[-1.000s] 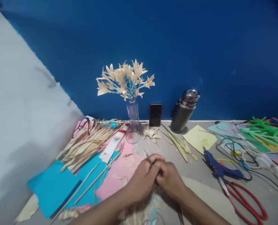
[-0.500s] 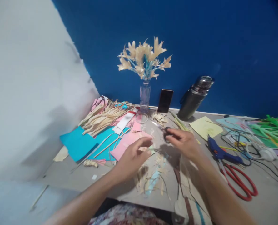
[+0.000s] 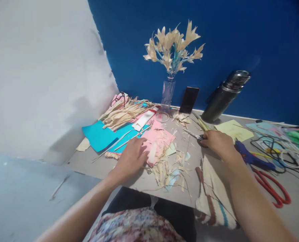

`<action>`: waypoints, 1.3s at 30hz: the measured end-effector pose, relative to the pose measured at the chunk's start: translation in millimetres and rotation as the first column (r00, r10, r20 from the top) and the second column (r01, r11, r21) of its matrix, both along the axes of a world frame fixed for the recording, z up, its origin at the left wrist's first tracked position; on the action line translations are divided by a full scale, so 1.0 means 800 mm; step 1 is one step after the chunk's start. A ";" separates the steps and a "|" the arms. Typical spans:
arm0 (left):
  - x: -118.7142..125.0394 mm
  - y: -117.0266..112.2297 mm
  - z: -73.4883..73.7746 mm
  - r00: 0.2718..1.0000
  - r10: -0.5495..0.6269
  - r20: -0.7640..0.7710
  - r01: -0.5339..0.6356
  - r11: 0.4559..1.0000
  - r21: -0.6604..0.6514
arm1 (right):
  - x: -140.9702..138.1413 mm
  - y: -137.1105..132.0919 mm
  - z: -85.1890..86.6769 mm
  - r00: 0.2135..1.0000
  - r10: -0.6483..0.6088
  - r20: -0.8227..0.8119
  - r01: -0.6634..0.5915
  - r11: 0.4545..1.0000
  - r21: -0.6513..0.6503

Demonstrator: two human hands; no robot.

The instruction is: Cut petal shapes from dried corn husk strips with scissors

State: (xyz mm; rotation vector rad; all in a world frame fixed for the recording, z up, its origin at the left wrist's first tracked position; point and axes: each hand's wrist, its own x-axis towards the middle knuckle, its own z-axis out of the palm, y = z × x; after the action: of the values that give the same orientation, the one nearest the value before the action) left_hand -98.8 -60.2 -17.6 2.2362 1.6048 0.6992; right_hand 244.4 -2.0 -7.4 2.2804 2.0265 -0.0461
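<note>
My right hand (image 3: 218, 144) grips the black handles of small scissors (image 3: 193, 133), whose blades point left over the table. My left hand (image 3: 132, 155) hovers at the edge of a pink paper (image 3: 162, 139), fingers apart and nothing seen in them. Beside its fingertips a pale husk strip (image 3: 153, 152) lies on the pink paper. Thin husk scraps (image 3: 162, 173) are strewn between the two hands. Under my right forearm a striped cloth (image 3: 212, 191) hangs over the table's front edge.
Husk flowers (image 3: 173, 47) stand in a clear bottle (image 3: 167, 95) at the back, near a phone (image 3: 189, 100) and a leaning flask (image 3: 225, 97). Dried husks (image 3: 126, 114) and blue paper (image 3: 99, 136) lie left. A blue glue gun (image 3: 255, 159), red-handled scissors (image 3: 272, 188) and cables occupy the right.
My hands have moved apart: the left went back to the left, the right carried the scissors to the right. The view has shifted, and a pale strip now shows on the pink paper.
</note>
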 end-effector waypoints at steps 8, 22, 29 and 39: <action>0.038 0.064 0.016 0.964 -0.208 -0.165 0.191 0.975 -0.112 | -0.007 -0.005 0.002 0.996 -0.011 0.088 0.012 1.000 -0.007; 0.020 0.084 -0.005 0.960 -0.167 -0.224 0.153 0.985 -0.080 | -0.012 0.001 -0.004 0.998 -0.055 0.011 0.053 0.991 0.120; 0.008 0.078 0.035 0.539 0.305 0.785 0.266 0.823 -0.502 | -0.021 0.002 0.008 0.943 0.027 -0.332 0.053 0.972 0.230; 0.091 0.044 0.035 0.174 0.535 0.827 0.579 0.624 -0.525 | -0.115 -0.051 0.022 -0.107 0.058 -0.993 -0.173 0.982 0.076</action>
State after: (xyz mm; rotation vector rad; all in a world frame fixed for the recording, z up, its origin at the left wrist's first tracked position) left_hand -25.8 -25.3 10.3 0.6020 0.7485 0.8794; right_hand 152.1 -42.8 9.9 1.9086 2.4111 -2.6054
